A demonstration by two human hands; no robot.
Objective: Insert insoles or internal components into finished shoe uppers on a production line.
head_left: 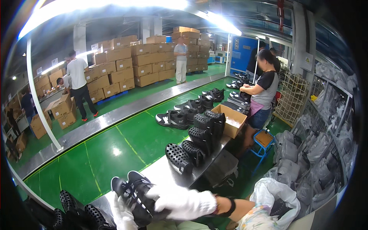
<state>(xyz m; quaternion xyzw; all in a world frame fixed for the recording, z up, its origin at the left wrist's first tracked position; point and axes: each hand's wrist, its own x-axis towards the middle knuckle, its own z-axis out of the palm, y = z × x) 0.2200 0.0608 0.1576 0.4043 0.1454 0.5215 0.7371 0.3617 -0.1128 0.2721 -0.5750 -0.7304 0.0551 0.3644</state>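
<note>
I see the left hand, white-gloved, near upright with fingers raised; close by, the right hand, gloved too, curves its fingers. The right forearm slants in, 1 black band around it.

- A shoe factory floor.
- A green conveyor belt marked with yellow lines runs from eight o'clock to two.
- Black sneakers in hand at seven o'clock, more along the belt.
- Cardboard cartons stand stacked at eleven o'clock.
- Plastic-bagged stock crowds a metal rack at three o'clock.
- A worker stands beside the belt at two o'clock.
</note>
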